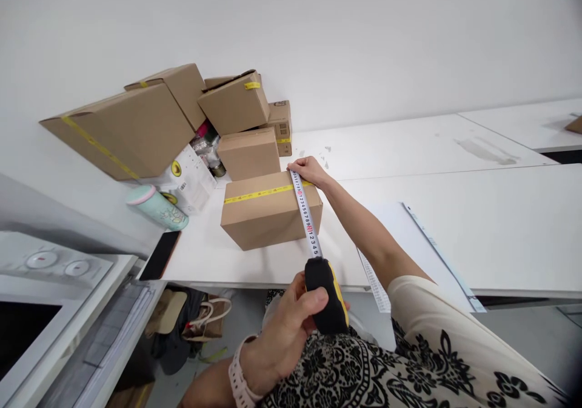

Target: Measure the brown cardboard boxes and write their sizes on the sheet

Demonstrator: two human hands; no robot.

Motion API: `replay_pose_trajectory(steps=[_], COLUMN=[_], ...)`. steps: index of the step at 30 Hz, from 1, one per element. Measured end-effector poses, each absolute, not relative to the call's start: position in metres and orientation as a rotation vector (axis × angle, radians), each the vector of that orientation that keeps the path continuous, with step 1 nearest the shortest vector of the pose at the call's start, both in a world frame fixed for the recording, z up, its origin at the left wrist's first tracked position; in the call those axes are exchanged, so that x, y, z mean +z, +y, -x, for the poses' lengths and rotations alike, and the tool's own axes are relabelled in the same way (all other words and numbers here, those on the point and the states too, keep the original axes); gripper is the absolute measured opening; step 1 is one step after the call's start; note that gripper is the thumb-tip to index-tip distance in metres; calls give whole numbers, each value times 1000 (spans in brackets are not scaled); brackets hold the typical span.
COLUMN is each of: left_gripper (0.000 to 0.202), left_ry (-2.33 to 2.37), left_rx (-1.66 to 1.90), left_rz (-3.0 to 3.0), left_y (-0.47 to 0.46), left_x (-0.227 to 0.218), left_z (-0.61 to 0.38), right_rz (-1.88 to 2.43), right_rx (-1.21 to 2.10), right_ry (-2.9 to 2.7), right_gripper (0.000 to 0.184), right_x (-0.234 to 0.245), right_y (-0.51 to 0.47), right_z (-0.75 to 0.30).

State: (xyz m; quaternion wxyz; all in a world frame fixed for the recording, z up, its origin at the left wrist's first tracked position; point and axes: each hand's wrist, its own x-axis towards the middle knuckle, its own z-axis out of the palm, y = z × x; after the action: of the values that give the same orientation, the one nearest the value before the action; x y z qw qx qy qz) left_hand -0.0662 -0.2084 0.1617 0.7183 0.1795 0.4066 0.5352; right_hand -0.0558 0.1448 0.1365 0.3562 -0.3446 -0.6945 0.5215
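Note:
A cardboard box (264,214) sealed with yellow tape sits on the white table (454,214) near its front edge. My left hand (282,329) is closed around a black and yellow tape measure case (326,305) held below the table edge. The white measuring blade (305,214) runs from the case up over the right side of the box. My right hand (309,170) pinches the blade's end against the box's far top edge.
Several more cardboard boxes (136,126) are stacked at the back left against the wall. A mint-green bottle (157,208) lies beside a white package (191,180). A black phone (160,255) rests at the table corner. A long ruler (436,250) lies on paper at my right.

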Motion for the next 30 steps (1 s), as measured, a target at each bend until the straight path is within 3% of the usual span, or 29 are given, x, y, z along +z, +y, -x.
replay_pose_trajectory(steps=[21, 30], left_gripper=[68, 59], left_ry=[863, 834], left_rx=[1192, 1207], left_rz=[-347, -405], left_y=[-202, -205], left_x=[162, 161], left_z=[56, 63], right_rz=[957, 943], right_rx=[1519, 1422], right_ry=[-1681, -1625], right_gripper=[30, 28], right_x=[138, 144], right_y=[150, 140], right_z=[58, 54])
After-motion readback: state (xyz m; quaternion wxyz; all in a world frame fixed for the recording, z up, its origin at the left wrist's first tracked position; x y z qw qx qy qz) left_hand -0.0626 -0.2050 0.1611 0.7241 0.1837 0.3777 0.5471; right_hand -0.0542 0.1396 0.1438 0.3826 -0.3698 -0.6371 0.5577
